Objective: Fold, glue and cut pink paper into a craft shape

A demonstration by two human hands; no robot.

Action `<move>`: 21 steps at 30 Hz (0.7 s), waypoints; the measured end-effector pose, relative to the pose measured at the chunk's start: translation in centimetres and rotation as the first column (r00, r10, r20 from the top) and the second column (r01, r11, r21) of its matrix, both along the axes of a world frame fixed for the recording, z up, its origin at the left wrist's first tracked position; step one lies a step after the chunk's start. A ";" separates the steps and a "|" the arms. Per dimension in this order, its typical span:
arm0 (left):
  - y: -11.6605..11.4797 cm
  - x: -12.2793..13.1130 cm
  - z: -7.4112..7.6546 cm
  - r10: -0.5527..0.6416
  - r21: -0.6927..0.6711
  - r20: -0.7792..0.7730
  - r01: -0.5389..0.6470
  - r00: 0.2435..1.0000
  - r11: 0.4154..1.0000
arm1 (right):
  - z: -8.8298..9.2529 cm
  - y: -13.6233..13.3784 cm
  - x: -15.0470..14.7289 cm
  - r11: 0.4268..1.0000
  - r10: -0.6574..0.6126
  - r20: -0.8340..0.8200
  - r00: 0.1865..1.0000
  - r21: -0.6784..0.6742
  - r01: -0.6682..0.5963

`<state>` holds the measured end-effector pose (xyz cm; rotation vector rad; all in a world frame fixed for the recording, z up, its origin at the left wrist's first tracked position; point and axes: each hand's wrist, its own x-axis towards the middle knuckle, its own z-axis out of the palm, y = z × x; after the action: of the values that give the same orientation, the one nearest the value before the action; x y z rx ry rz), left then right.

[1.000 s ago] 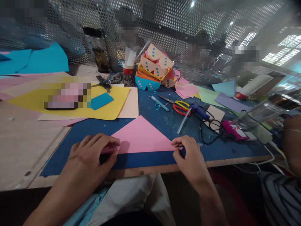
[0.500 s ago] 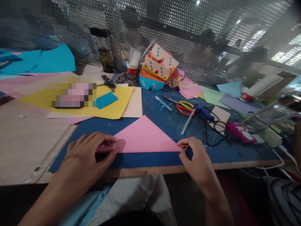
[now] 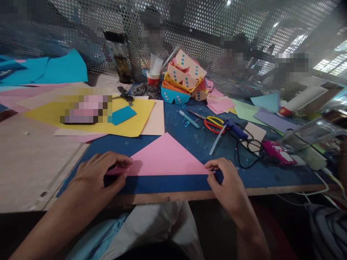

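A pink sheet of paper (image 3: 166, 159), folded into a triangle, lies on the blue mat with its point away from me and its long edge towards me. My left hand (image 3: 101, 173) is curled over the left corner, fingertips on the paper and thumb at the near edge. At the opposite corner, my right hand (image 3: 223, 178) pinches the tip between thumb and fingers. Both hands partly hide the corners they hold.
Scissors (image 3: 213, 122), a glue gun (image 3: 235, 129) with its black cord, and a magenta device (image 3: 278, 153) lie to the right. Behind are stacked paper shapes (image 3: 184, 77) and a red cup (image 3: 153, 78). Yellow paper (image 3: 135, 124) and a blurred-out phone (image 3: 85, 108) lie left.
My left hand has shifted slightly left along the near edge, and its grip looks looser. The right hand and the paper have stayed in place.
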<state>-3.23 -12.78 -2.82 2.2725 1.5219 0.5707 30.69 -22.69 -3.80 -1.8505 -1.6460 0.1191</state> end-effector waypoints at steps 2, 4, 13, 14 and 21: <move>0.1 -0.4 0.0 -0.006 -0.054 0.014 0.007 1.000 0.999 | 0.0 0.0 0.0 1.000 0.000 0.001 1.000 -0.002 0.000; 0.2 -0.7 0.0 -0.002 -0.083 0.045 0.006 0.999 0.997 | 0.0 0.0 0.0 1.000 0.003 0.001 1.000 -0.001 -0.003; 0.3 -0.6 1.2 0.028 -0.117 0.109 -0.015 0.994 0.993 | 0.1 0.0 0.0 1.000 -0.005 0.001 1.000 -0.005 0.005; 0.3 -0.6 1.3 0.026 -0.120 0.115 -0.012 0.993 0.993 | 0.1 0.0 0.0 1.000 -0.004 -0.002 1.000 -0.005 0.004; 0.8 -1.8 0.9 -0.048 -0.089 0.097 0.057 0.994 0.994 | -0.2 0.0 0.5 1.000 0.007 -0.010 1.000 -0.027 -0.007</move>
<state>-4.99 -11.96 -1.95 2.1783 1.4095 0.5735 31.16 -22.69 -4.01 -1.8613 -1.6518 0.1537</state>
